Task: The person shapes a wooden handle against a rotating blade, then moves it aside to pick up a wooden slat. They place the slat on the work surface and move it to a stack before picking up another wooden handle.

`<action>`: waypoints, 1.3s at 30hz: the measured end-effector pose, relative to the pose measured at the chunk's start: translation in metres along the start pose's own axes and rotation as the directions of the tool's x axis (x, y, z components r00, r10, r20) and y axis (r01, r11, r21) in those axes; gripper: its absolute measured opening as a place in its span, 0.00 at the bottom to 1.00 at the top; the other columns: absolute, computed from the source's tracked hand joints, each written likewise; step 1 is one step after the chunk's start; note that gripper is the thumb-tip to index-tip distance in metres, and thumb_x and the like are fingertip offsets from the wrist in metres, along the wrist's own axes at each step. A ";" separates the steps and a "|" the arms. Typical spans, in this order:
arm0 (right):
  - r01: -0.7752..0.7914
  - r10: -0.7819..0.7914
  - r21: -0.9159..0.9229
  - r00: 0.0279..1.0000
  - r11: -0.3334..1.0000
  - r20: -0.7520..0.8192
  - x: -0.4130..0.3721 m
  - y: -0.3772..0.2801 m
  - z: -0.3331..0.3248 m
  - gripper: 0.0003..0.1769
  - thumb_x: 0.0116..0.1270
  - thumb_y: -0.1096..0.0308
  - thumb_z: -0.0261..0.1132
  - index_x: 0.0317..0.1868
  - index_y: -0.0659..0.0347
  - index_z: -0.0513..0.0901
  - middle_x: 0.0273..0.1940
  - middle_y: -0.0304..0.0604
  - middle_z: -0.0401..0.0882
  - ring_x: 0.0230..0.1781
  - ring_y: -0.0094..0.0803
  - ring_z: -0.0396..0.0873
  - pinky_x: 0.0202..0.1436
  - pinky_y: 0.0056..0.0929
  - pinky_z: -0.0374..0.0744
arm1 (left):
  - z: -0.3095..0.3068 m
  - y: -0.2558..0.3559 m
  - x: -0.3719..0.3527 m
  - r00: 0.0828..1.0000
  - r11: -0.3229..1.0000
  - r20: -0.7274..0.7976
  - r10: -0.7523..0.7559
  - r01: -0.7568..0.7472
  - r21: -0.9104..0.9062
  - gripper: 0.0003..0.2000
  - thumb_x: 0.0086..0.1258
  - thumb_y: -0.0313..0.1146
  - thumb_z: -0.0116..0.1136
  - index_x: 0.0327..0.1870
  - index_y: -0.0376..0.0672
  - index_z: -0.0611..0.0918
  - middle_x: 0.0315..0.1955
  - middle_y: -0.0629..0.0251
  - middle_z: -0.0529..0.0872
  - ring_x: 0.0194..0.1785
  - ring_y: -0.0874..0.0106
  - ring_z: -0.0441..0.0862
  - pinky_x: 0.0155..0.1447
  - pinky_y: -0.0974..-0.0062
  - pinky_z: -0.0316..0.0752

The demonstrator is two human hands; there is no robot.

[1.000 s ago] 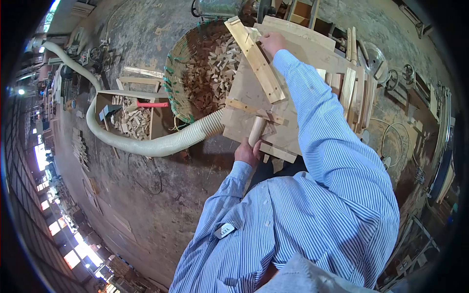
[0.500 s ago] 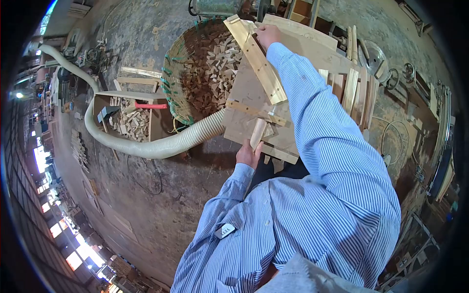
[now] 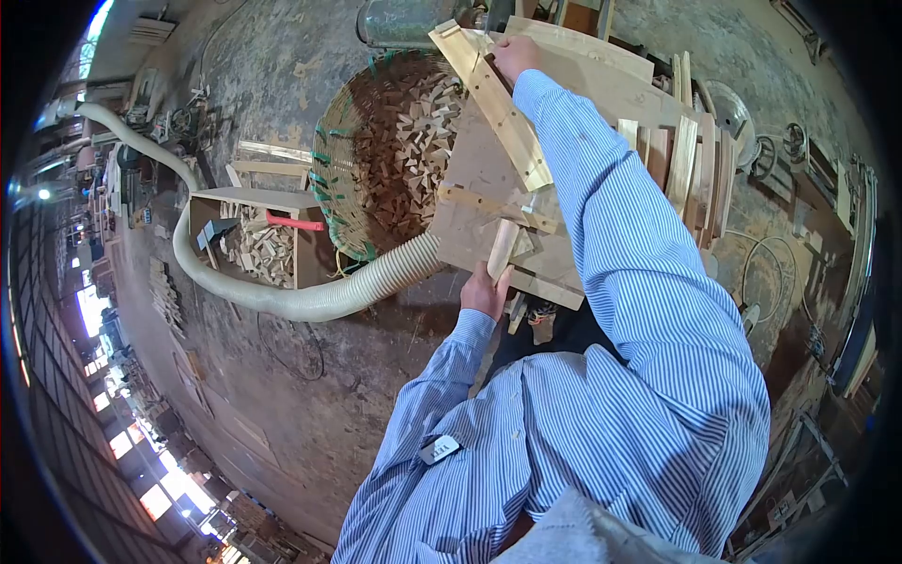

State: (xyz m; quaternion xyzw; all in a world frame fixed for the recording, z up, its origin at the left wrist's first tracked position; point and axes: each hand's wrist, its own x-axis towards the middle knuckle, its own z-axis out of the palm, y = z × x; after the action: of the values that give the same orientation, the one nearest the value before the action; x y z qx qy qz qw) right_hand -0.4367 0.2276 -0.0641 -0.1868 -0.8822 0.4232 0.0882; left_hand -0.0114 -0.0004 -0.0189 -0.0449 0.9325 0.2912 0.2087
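Note:
My left hand [image 3: 484,294] is closed around the lower end of a short pale wooden block [image 3: 503,246] at the near edge of the worktable [image 3: 474,169]. The block's far end lies over the tabletop, by a wooden strip [image 3: 479,201] fixed across it. At the table's far side, my right hand [image 3: 517,58] has its fingers curled beside a long wooden guide board [image 3: 498,103] with dark holes. What those fingers grip, if anything, is hidden.
A wicker basket [image 3: 334,174] of wood offcuts stands left of the table, near an open wooden box [image 3: 307,249] with a red-handled tool [image 3: 296,222]. A ribbed hose [image 3: 352,293] runs under the table. Curved wooden pieces [image 3: 681,164] stand at the right.
The view has shifted slightly, so the table and floor things sit a little differently in frame. Both hands keep nearly the same places, and the left still holds the block.

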 end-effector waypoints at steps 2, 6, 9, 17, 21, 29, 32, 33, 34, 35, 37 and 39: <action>-0.011 0.011 0.001 1.000 1.000 0.005 0.012 0.002 0.000 0.14 0.66 0.55 0.71 0.38 0.56 0.93 0.28 0.39 0.91 0.30 0.30 0.89 0.45 0.33 0.85 | 0.000 0.008 0.009 1.000 1.000 -0.009 0.023 -0.023 0.019 0.24 0.75 0.54 0.62 0.46 0.36 0.75 0.34 0.39 0.87 0.41 0.40 0.86 0.44 0.47 0.80; -0.039 0.038 0.012 0.998 0.999 0.041 0.036 0.008 -0.003 0.13 0.66 0.53 0.69 0.41 0.51 0.93 0.38 0.42 0.91 0.40 0.38 0.88 0.52 0.38 0.84 | -0.002 0.025 0.025 1.000 0.999 0.006 0.009 -0.010 0.031 0.25 0.75 0.54 0.61 0.46 0.36 0.75 0.33 0.39 0.87 0.40 0.40 0.86 0.43 0.47 0.80; -0.059 0.058 0.002 0.992 0.998 0.108 0.046 0.005 -0.010 0.15 0.66 0.51 0.67 0.44 0.46 0.94 0.48 0.46 0.91 0.51 0.47 0.87 0.58 0.43 0.83 | 0.000 0.029 0.033 1.000 0.999 0.009 0.011 -0.011 0.047 0.25 0.75 0.55 0.61 0.46 0.36 0.75 0.32 0.39 0.87 0.38 0.40 0.86 0.43 0.47 0.80; -0.010 0.023 -0.109 0.992 0.994 0.122 0.054 0.021 -0.020 0.18 0.65 0.52 0.65 0.46 0.51 0.93 0.49 0.49 0.90 0.50 0.49 0.87 0.57 0.45 0.83 | -0.003 0.038 0.037 1.000 0.999 0.024 -0.021 0.020 0.026 0.27 0.75 0.57 0.60 0.49 0.35 0.77 0.34 0.38 0.87 0.41 0.39 0.86 0.46 0.47 0.80; 0.046 -0.036 -0.069 0.989 0.997 0.140 0.031 0.028 -0.044 0.18 0.64 0.52 0.67 0.38 0.59 0.91 0.38 0.51 0.89 0.39 0.44 0.88 0.49 0.43 0.84 | -0.003 0.033 0.030 1.000 0.999 0.009 -0.014 0.014 0.032 0.26 0.75 0.56 0.60 0.49 0.36 0.77 0.36 0.38 0.87 0.44 0.39 0.85 0.48 0.47 0.79; -0.021 0.034 -0.116 0.992 0.993 0.118 -0.024 -0.017 -0.064 0.30 0.65 0.43 0.68 0.47 0.65 0.88 0.48 0.61 0.88 0.49 0.56 0.86 0.56 0.48 0.83 | -0.001 0.013 0.007 1.000 0.998 0.000 -0.017 0.017 0.066 0.26 0.75 0.56 0.61 0.48 0.37 0.77 0.36 0.38 0.87 0.44 0.39 0.85 0.48 0.47 0.79; 0.006 0.009 -0.137 0.994 0.991 0.112 -0.040 -0.033 -0.057 0.33 0.65 0.41 0.68 0.51 0.68 0.87 0.50 0.63 0.87 0.50 0.58 0.86 0.58 0.50 0.82 | -0.003 0.004 -0.002 0.999 0.996 0.016 -0.051 0.049 0.077 0.26 0.75 0.56 0.61 0.48 0.36 0.77 0.36 0.37 0.87 0.44 0.39 0.86 0.48 0.47 0.79; 0.014 0.003 -0.161 0.995 0.987 0.102 -0.044 -0.031 -0.048 0.33 0.64 0.41 0.69 0.52 0.66 0.86 0.51 0.61 0.87 0.52 0.57 0.86 0.59 0.50 0.82 | -0.003 0.001 -0.005 0.997 0.995 0.032 -0.067 0.064 0.082 0.25 0.75 0.56 0.61 0.48 0.36 0.77 0.36 0.37 0.87 0.44 0.39 0.86 0.48 0.47 0.79; 0.023 -0.006 -0.188 0.996 0.982 0.090 -0.049 -0.030 -0.042 0.33 0.63 0.42 0.69 0.53 0.64 0.86 0.52 0.59 0.88 0.54 0.56 0.86 0.60 0.51 0.81 | -0.003 -0.002 -0.009 0.998 0.995 0.029 -0.064 0.061 0.076 0.25 0.75 0.56 0.61 0.48 0.36 0.77 0.36 0.37 0.87 0.44 0.39 0.86 0.48 0.47 0.79; 0.030 -0.013 -0.195 0.996 0.980 0.088 -0.050 -0.025 -0.041 0.33 0.63 0.42 0.69 0.53 0.64 0.86 0.52 0.59 0.88 0.54 0.56 0.86 0.60 0.51 0.81 | -0.003 -0.003 -0.012 0.999 0.997 0.017 -0.048 0.046 0.065 0.26 0.74 0.56 0.61 0.49 0.36 0.77 0.36 0.38 0.87 0.44 0.39 0.86 0.48 0.47 0.79; -0.004 0.051 -0.235 0.980 0.972 0.195 -0.057 -0.016 -0.043 0.31 0.62 0.44 0.69 0.55 0.62 0.87 0.56 0.56 0.87 0.58 0.57 0.84 0.63 0.50 0.80 | 0.001 -0.005 -0.017 0.999 0.999 -0.019 -0.038 0.038 0.033 0.26 0.74 0.56 0.62 0.50 0.37 0.78 0.36 0.39 0.87 0.44 0.40 0.86 0.48 0.47 0.79; -0.185 0.120 0.192 0.944 0.964 0.308 -0.078 0.010 -0.052 0.29 0.62 0.48 0.69 0.58 0.59 0.87 0.62 0.54 0.83 0.60 0.54 0.82 0.64 0.47 0.78 | 0.000 -0.010 -0.023 0.995 0.988 0.009 -0.098 0.099 -0.122 0.26 0.73 0.57 0.62 0.52 0.38 0.80 0.37 0.41 0.88 0.45 0.40 0.86 0.49 0.48 0.79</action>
State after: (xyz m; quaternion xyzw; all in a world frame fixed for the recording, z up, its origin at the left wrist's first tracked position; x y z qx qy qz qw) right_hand -0.3466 0.2393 -0.0395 -0.1794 -0.8163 0.5461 -0.0568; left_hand 0.0113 -0.0093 -0.0146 -0.1032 0.9092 0.3374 0.2210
